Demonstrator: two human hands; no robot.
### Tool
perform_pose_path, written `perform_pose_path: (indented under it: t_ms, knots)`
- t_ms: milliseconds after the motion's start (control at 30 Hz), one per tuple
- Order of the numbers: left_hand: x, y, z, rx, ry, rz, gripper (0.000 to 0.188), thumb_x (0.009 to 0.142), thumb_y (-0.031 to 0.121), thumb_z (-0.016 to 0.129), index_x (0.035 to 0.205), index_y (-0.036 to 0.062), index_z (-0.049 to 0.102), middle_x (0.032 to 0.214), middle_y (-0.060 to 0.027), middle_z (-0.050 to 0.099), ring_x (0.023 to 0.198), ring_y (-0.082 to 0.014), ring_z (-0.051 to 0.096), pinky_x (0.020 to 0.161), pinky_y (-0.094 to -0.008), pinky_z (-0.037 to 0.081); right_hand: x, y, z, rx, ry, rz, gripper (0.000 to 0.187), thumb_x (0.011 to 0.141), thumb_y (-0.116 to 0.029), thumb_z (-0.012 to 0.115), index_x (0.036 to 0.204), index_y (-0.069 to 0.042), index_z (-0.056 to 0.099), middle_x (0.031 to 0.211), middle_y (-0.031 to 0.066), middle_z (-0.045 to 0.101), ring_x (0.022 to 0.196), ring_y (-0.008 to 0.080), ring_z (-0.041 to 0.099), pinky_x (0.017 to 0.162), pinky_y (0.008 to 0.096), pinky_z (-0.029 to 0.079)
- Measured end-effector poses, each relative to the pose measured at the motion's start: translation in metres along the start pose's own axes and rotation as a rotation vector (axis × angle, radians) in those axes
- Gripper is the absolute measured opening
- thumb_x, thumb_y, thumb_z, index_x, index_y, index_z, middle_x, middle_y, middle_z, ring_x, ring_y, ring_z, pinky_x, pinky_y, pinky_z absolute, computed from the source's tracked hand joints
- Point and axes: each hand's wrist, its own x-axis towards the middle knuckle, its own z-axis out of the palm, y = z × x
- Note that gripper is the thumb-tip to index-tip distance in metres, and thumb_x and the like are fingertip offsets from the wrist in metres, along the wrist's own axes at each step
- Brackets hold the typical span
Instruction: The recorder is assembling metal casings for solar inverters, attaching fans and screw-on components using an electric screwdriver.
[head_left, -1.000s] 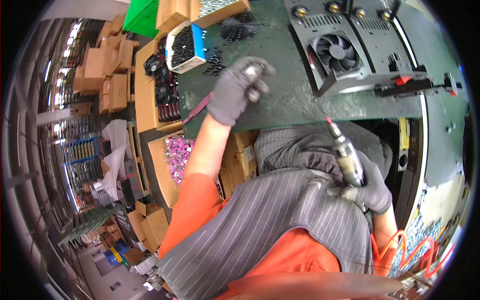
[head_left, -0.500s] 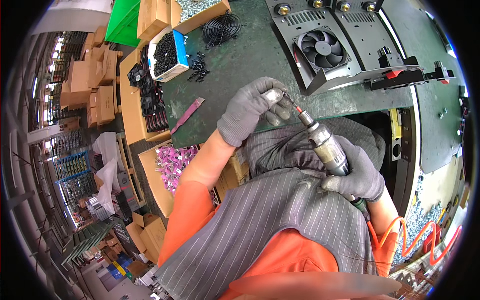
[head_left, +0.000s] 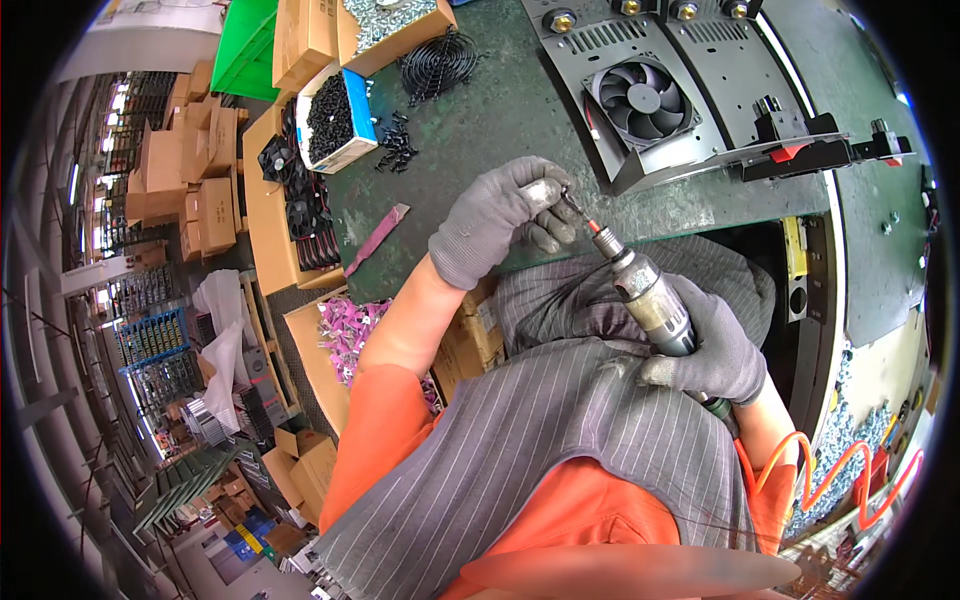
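My right hand [head_left: 712,348], in a grey glove, is wrapped round a metal air screwdriver [head_left: 652,300]. The tool points up and to the left, and its thin bit reaches my other hand. At the bit's tip my left hand [head_left: 505,215], gloved too, is closed in a pinch on what looks like a small black screw [head_left: 567,191]. Beyond the tool, a grey sheet-metal panel [head_left: 705,95] lies on the green bench [head_left: 490,130]. A black square fan [head_left: 642,100] sits on that panel.
Loose black screws [head_left: 397,145] lie beside an open box of black screws [head_left: 330,115]. Near them are a round wire fan guard [head_left: 438,65] and a purple strip [head_left: 377,238]. An orange coiled hose [head_left: 835,480] hangs at right. A carton of purple parts [head_left: 350,335] stands below the bench at left.
The view has shifted slightly. My left hand has drawn a little left, with its pinch still at the bit's tip; my right hand keeps its grip on the screwdriver.
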Motion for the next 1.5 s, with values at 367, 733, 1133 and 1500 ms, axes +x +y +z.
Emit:
perform_pose_path:
  t_ms: [367, 733, 1133, 1500]
  knots:
    - [0.001, 0.013, -0.010, 0.202, -0.010, -0.025, 0.020, 0.092, 0.019, 0.055, 0.101, 0.0025, 0.058, 0.083, -0.0053, 0.065, 0.070, -0.0119, 0.064, 0.059, -0.0215, 0.052, 0.010, -0.009, 0.000, 0.066, -0.021, 0.039, 0.075, 0.058, -0.027, 0.082, 0.121, -0.002, 0.051, 0.097, 0.0093, 0.064, 0.087, 0.0180, 0.061, 0.081, 0.0317, 0.048]
    - [0.044, 0.049, -0.066, 1.141, 0.417, 0.560, 0.069, 0.079, 0.047, 0.067, 0.125, 0.0000, 0.048, 0.114, -0.0126, 0.060, 0.101, -0.0225, 0.061, 0.084, -0.0329, 0.051, 0.017, 0.001, 0.005, 0.160, -0.011, -0.026, 0.070, 0.058, -0.026, 0.084, 0.116, -0.002, 0.053, 0.092, 0.0070, 0.063, 0.083, 0.0145, 0.060, 0.079, 0.0305, 0.048]
    - [0.073, 0.067, -0.129, 1.999, 0.890, 0.878, 0.030, 0.085, 0.025, 0.054, 0.114, 0.0205, 0.061, 0.116, -0.0067, 0.061, 0.115, -0.0297, 0.050, 0.095, -0.0388, 0.041, 0.000, 0.011, 0.012, 0.244, 0.066, 0.070, 0.074, 0.052, -0.027, 0.083, 0.114, -0.001, 0.053, 0.086, 0.0032, 0.057, 0.076, 0.0105, 0.052, 0.071, 0.0266, 0.045]
    - [-0.051, 0.017, 0.010, 0.646, 0.524, 0.480, 0.023, 0.088, 0.013, 0.054, 0.104, 0.0004, 0.064, 0.088, -0.0020, 0.065, 0.067, -0.0063, 0.054, 0.059, -0.0209, 0.043, -0.054, 0.020, 0.004, 0.215, 0.177, -0.020, 0.080, 0.055, -0.034, 0.083, 0.119, 0.001, 0.050, 0.090, 0.0081, 0.062, 0.082, 0.0201, 0.060, 0.077, 0.0328, 0.046]
